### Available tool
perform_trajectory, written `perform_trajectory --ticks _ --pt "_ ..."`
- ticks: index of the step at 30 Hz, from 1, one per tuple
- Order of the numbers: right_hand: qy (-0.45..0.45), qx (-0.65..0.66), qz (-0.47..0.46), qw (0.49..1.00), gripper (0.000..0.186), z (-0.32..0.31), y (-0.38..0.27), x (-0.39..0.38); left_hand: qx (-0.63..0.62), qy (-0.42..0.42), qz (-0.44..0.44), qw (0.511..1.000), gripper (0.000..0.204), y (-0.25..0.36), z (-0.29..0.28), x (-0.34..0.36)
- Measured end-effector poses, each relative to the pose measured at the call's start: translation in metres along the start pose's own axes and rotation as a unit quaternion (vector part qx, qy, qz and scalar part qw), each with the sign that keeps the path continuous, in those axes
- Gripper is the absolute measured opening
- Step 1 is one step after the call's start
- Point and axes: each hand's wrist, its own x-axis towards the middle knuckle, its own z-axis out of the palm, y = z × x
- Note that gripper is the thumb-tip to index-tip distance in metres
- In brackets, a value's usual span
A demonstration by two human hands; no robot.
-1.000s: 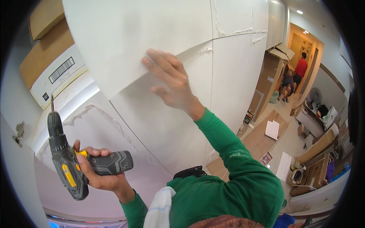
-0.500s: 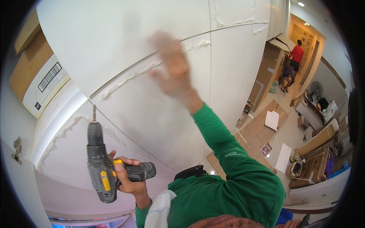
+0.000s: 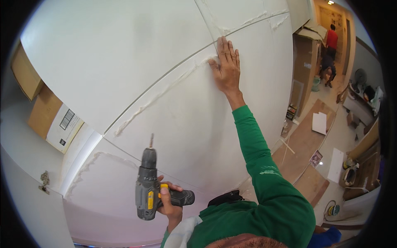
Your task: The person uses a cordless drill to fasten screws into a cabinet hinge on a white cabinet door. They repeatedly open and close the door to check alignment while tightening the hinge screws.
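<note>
My left hand (image 3: 170, 205) is wrapped round the handle of a grey and black cordless drill (image 3: 146, 182) with yellow parts. The drill's bit points up, in front of the white cabinet doors (image 3: 178, 120), apparently clear of their surface. Higher up, my right hand (image 3: 227, 74) lies flat on a door panel with its fingers stretched out. Its fingertips reach the dark seam (image 3: 157, 84) between the upper and lower doors. Torn white film or tape edges (image 3: 161, 99) run alongside that seam.
At left an open door bears a metal hinge (image 3: 44, 182), near cardboard boxes (image 3: 45, 111). Brown boards (image 3: 302, 140) cover part of the floor at right. Two people (image 3: 332, 39) are in the far passage. A fan (image 3: 360, 76) and clutter stand along the right wall.
My right hand, blurred in motion before, has moved right and now rests flat on the panel. The drill in my left hand appears further right and lower, and the whole view has shifted.
</note>
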Motion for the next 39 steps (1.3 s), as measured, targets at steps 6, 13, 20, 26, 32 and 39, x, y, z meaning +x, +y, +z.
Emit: perform_trajectory --ticks 6,13,20,26,32,39 --pt "0.018 0.092 -0.028 0.995 0.084 -0.005 0.0 0.011 0.086 -0.064 -0.023 0.994 0.051 -0.02 0.021 -0.008" --pt "-0.009 0.063 -0.057 0.996 0.09 -0.001 -0.018 0.039 0.059 -0.035 -0.108 0.992 0.044 -0.021 0.035 -0.03" --pt "-0.018 -0.012 -0.077 0.997 0.087 -0.009 -0.005 0.095 0.09 0.009 -0.07 0.993 0.045 -0.024 0.044 -0.033" --pt "-0.008 0.186 -0.022 0.982 0.056 -0.081 -0.038 0.005 0.086 0.039 -0.026 0.995 0.049 -0.023 0.05 -0.029" --pt "-0.438 0.457 -0.105 0.767 0.096 -0.16 -0.111 -0.147 0.146 -0.018 0.025 0.989 0.05 -0.012 0.052 -0.013" --pt "-0.445 0.531 0.172 0.7 0.099 -0.173 -0.159 -0.185 0.279 -0.172 -0.005 0.945 0.058 0.009 0.064 -0.007"
